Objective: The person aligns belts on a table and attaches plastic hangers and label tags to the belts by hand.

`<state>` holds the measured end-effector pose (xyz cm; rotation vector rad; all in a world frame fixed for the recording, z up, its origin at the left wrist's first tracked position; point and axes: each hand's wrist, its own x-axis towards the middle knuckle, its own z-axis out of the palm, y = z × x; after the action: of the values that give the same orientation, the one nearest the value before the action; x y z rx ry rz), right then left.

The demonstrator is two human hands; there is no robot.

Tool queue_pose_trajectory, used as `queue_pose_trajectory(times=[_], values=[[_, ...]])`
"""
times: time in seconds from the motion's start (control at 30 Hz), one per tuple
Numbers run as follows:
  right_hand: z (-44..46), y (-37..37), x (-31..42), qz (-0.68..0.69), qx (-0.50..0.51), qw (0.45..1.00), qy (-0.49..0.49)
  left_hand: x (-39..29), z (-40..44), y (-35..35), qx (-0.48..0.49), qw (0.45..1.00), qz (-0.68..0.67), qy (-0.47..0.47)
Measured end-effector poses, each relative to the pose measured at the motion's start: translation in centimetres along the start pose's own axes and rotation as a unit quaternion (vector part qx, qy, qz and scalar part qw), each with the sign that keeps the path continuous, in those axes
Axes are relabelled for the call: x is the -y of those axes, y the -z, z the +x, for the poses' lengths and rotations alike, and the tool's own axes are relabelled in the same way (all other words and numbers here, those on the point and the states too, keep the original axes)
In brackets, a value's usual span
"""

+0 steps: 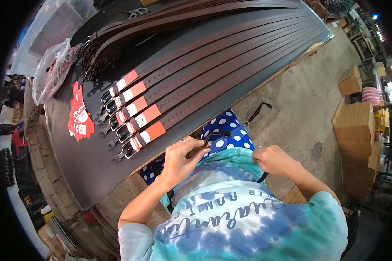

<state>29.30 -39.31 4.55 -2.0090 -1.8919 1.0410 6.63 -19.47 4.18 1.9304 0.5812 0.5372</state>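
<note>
A pair of eyeglasses (220, 144) with dark frames is held by one side in my left hand (183, 158), thumb and fingers closed on it. One of its temples sticks out to the upper right, over the floor. My right hand (274, 160) is closed at the hem of the teal tie-dye shirt (235, 156), the cloth gathered at its fingertips. Just below that hand shows a short piece of black strap (262, 176). Blue polka-dot cloth (226, 124) covers my lap under the glasses.
Several brown belts (213, 78) with buckles and red-white tags lie in rows on the dark table (91, 182). Loose red tags (80, 117), a belt pile (117, 37), a plastic bag (52, 71) and scissors (138, 12) are also there. Cardboard boxes (355, 126) stand right.
</note>
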Motion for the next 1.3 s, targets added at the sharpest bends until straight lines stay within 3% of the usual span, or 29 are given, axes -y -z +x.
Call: queue_pose_trajectory(times=[0.07, 0.1, 0.2, 0.33, 0.4, 0.43, 0.5, 0.53, 0.57, 0.6, 0.63, 0.7, 0.73, 0.77, 0.83, 0.87, 0.9, 0.97, 1.03, 1.1, 1.13, 1.2, 1.23, 1.3], values=[[-1.1, 0.7, -0.3, -0.055, 0.136, 0.98, -0.137, 0.5, -0.3, -0.4, 0.008, 1.0, -0.006, 0.011], [-1.2, 0.3, -0.1, -0.056, 0.136, 0.979, -0.14, 0.8, -0.5, -0.7, 0.011, 0.999, -0.025, 0.018], [0.1, -4.1, 0.2, 0.018, -0.161, 0.985, -0.065, 1.1, -0.7, -1.7, 0.017, 0.998, -0.055, 0.035], [2.1, -5.3, 0.7, -0.015, -0.243, 0.97, -0.022, 1.1, -1.0, -2.0, 0.001, 0.999, -0.04, 0.024], [1.9, -4.2, 0.6, 0.066, -0.135, 0.985, -0.089, 1.0, -1.3, -1.9, -0.005, 0.999, -0.037, 0.022], [2.0, -3.7, 0.1, 0.066, -0.135, 0.985, -0.088, 1.0, -1.4, -2.0, -0.008, 0.999, -0.039, 0.02], [2.2, -2.8, -0.9, 0.139, 0.034, 0.979, -0.145, 1.2, -1.6, -2.2, -0.012, 0.999, -0.036, 0.007], [2.2, -3.3, -1.8, 0.137, 0.033, 0.979, -0.145, 1.4, -1.7, -2.3, -0.015, 0.999, -0.033, -0.005], [2.4, -4.3, -3.1, 0.356, 0.003, 0.919, -0.172, 1.5, -1.8, -2.6, -0.017, 0.999, -0.033, -0.006], [2.7, -4.3, -3.0, 0.556, -0.026, 0.809, -0.19, 1.6, -2.0, -2.9, -0.017, 0.999, -0.032, -0.026], [2.7, -3.9, -2.8, 0.556, -0.026, 0.809, -0.189, 1.6, -2.1, -3.1, -0.018, 0.998, -0.031, -0.045], [2.8, -2.6, -2.2, 0.71, -0.034, 0.641, -0.29, 1.6, -2.2, -3.4, -0.011, 0.998, -0.028, -0.053], [2.5, -3.2, -4.7, 0.742, 0.045, 0.627, -0.233, 1.8, -2.3, -3.7, -0.009, 0.998, -0.028, -0.062], [1.7, -3.9, -6.6, 0.743, 0.045, 0.626, -0.232, 1.9, -2.4, -3.9, -0.007, 0.997, -0.027, -0.071], [1.1, -3.2, -7.8, 0.513, 0.184, 0.807, -0.226, 1.9, -2.5, -4.3, -0.005, 0.997, -0.035, -0.068], [0.9, -3.2, -9.8, 0.464, 0.317, 0.814, -0.146, 1.7, -2.5, -4.5, -0.005, 0.998, -0.034, -0.061], [1.0, -4.0, -10.3, 0.462, 0.315, 0.816, -0.147, 1.7, -2.4, -4.7, -0.006, 0.998, -0.034, -0.055], [1.0, -5.4, -10.7, 0.567, 0.318, 0.754, -0.089, 1.7, -2.3, -5.1, -0.008, 0.997, -0.033, -0.065], [1.8, -6.7, -9.4, 0.59, 0.261, 0.76, -0.076, 1.5, -2.3, -5.5, -0.008, 0.997, -0.032, -0.07], [2.0, -10.0, -8.5, 0.734, 0.072, 0.664, -0.123, 1.2, -2.1, -5.6, -0.02, 0.995, -0.026, -0.092], [1.6, -10.5, -8.2, 0.734, 0.072, 0.664, -0.123, 1.1, -1.9, -5.6, -0.02, 0.995, -0.025, -0.092], [0.6, -11.6, -7.6, 0.727, -0.002, 0.645, -0.235, 1.0, -1.8, -5.8, -0.02, 0.992, -0.019, -0.125], [0.1, -12.3, -7.7, 0.729, -0.003, 0.642, -0.238, 1.1, -1.8, -5.9, -0.016, 0.992, -0.021, -0.122], [-0.2, -12.8, -7.8, 0.773, 0.012, 0.622, -0.127, 1.3, -1.6, -6.2, 0.015, 0.988, -0.012, -0.154]])
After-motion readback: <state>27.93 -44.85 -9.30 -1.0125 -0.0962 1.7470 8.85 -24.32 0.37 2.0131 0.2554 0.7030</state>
